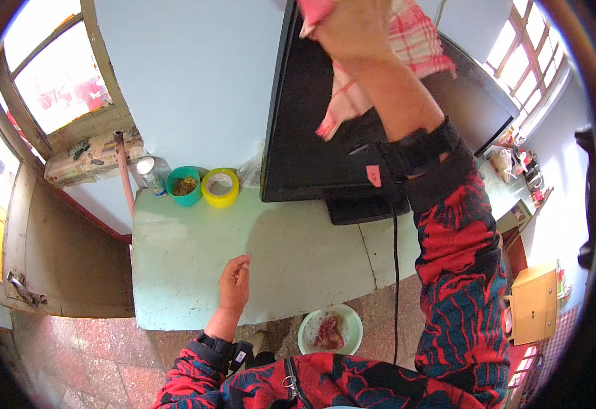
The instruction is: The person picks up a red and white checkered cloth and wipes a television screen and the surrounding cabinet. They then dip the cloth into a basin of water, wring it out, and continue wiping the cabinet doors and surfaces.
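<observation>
My right hand [354, 33] is raised at the top of the view, closed on a red-and-white checked cloth [415, 46]. The cloth hangs in front of the dark screen of a flat-panel television [308, 153], and one corner dangles below my wrist. Whether the cloth touches the screen under my hand is hidden. The television stands on a black base [341, 212] on a pale green table [190, 266]. Over the table's front part is my left hand [234, 281], its fingers loosely curled together around nothing.
Along the wall stand a lidded jar [150, 174], a green cup [184, 190] with brownish contents and a roll of yellow tape [221, 197]. A black cable [396, 286] hangs past the table edge. On the floor, a pale basin [357, 332] holds sudsy water and a reddish cloth [329, 332].
</observation>
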Demonstrator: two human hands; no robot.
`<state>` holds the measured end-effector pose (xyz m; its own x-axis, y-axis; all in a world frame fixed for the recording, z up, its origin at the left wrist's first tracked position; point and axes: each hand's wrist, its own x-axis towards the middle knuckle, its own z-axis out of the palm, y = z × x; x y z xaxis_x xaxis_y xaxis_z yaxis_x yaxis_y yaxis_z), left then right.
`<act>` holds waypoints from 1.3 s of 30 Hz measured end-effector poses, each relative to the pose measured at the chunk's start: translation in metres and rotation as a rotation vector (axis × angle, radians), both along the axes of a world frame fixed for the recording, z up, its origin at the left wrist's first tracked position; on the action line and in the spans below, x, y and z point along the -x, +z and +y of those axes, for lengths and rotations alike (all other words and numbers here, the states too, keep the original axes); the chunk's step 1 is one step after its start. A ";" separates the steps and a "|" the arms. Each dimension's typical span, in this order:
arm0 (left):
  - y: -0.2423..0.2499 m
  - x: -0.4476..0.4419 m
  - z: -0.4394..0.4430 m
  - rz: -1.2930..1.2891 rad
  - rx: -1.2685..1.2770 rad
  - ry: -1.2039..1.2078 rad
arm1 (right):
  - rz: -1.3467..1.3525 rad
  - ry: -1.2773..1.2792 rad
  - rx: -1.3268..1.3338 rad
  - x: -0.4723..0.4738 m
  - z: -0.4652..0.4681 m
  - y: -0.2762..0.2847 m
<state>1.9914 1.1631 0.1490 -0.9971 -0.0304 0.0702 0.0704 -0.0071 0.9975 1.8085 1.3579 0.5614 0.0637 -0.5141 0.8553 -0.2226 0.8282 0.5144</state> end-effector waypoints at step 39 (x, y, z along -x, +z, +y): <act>-0.085 0.129 0.130 0.506 1.208 -0.275 | -1.520 0.030 1.376 -0.321 0.119 -0.429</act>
<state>1.8624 1.2936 0.0641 -0.8174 0.5081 0.2716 0.5700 0.7816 0.2532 2.1299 1.4773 0.1319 -0.9294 0.3669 -0.0393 0.2018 0.4162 -0.8866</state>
